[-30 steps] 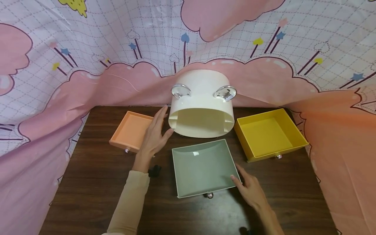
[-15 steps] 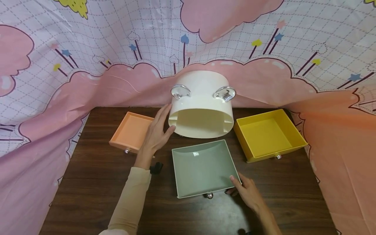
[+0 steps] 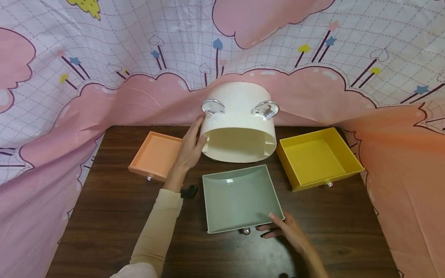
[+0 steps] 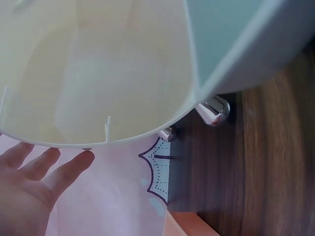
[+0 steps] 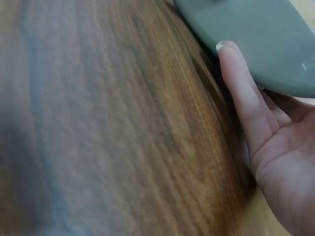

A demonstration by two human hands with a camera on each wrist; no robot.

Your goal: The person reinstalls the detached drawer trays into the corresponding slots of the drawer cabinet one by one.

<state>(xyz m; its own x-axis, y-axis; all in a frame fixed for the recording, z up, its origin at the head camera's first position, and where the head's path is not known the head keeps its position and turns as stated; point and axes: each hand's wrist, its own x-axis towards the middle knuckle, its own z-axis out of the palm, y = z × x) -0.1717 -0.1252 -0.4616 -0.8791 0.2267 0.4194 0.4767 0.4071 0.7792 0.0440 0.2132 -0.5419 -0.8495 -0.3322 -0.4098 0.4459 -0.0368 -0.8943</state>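
Observation:
A white rounded cabinet shell [image 3: 238,123] with two chrome handles stands at the back of the table, its empty opening [image 4: 98,73] facing me. My left hand [image 3: 196,133] lies flat with straight fingers [image 4: 44,172] against the shell's left side. In front of the shell lies a grey-green drawer [image 3: 236,197], with a silver knob [image 3: 246,231] on its near face. My right hand [image 3: 269,224] pinches the drawer's near right corner, thumb on the rim and fingers [image 5: 241,98] under the front. In the right wrist view the drawer [image 5: 256,44] sits over those fingers.
An orange drawer [image 3: 156,154] lies left of the shell and a yellow drawer [image 3: 316,156] to its right. A small black object [image 3: 190,191] sits by my left forearm. Pink patterned cloth [image 3: 52,154] walls in the dark wooden table [image 3: 114,216] on three sides.
My left hand slid farther up the shell's side. My right hand moved from the green drawer's right edge to its near corner and tucked its fingers under the front.

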